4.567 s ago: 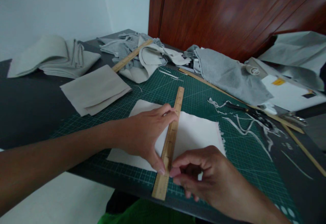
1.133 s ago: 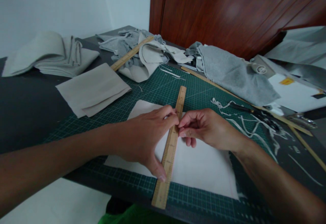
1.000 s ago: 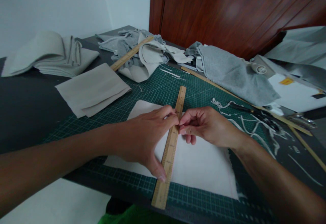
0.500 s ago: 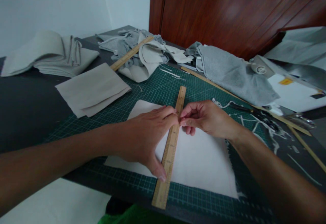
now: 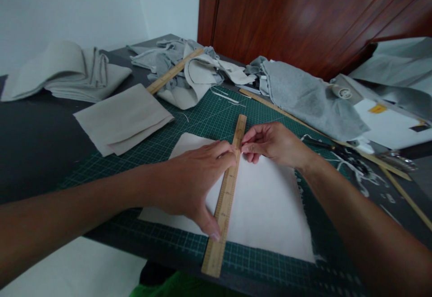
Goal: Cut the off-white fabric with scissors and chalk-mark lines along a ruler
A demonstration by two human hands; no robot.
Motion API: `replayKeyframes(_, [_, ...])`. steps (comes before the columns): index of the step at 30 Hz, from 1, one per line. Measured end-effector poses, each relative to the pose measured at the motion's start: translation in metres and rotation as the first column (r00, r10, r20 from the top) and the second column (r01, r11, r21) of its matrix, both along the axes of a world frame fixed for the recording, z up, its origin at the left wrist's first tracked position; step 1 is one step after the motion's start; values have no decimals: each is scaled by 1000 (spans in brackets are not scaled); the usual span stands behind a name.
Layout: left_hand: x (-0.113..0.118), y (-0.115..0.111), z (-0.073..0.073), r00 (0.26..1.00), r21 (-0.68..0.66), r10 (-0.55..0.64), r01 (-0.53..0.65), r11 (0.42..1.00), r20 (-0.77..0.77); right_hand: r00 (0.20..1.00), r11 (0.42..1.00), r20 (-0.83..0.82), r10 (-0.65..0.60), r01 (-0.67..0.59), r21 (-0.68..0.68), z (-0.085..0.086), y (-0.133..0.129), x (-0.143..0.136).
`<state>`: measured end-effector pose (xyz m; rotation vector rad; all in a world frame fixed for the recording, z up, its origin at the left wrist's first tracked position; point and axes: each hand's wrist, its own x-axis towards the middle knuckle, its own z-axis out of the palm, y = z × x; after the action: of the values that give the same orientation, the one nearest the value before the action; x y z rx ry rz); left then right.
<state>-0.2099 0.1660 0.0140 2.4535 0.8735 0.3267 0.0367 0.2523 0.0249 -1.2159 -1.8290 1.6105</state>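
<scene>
A pale piece of cloth (image 5: 266,211) lies flat on the green cutting mat (image 5: 189,243), and a wooden ruler (image 5: 227,193) crosses it lengthwise. My left hand (image 5: 192,182) holds the ruler down, thumb near its close end and bent fingers farther up, with a wide gap between them. At the ruler's right edge, near the cloth's far side, my right hand (image 5: 270,141) has its thumb and fingers pinched together. Whatever sits in that pinch is too small to make out.
Folded beige cloth (image 5: 123,117) lies at left, near a thicker folded stack (image 5: 67,72). Grey fabric scraps and another ruler (image 5: 175,71) are at the back. Black-handled scissors (image 5: 347,155), loose strips and a white box (image 5: 388,112) occupy the right side.
My right hand has slid along the ruler's edge, away from me toward its far end, still pinched. The left hand and ruler have stayed put.
</scene>
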Motion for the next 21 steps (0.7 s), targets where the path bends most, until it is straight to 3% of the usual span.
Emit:
replayKeyframes(9, [0, 0, 0, 1000, 17, -3, 4, 1000, -26, 993, 988, 9, -120, 119, 97, -1, 8, -2])
replayKeyframes(15, [0, 0, -2, 1000, 13, -7, 6, 1000, 2, 960, 934, -77, -269, 279, 223, 5, 9, 6])
replayKeyframes(18, [0, 0, 0, 1000, -1, 0, 0, 1000, -11, 957, 931, -101, -270, 287, 227, 16, -5, 9])
replayKeyframes(21, [0, 0, 1, 1000, -15, 2, -3, 1000, -18, 977, 966, -92, -194, 207, 158, 21, -36, 6])
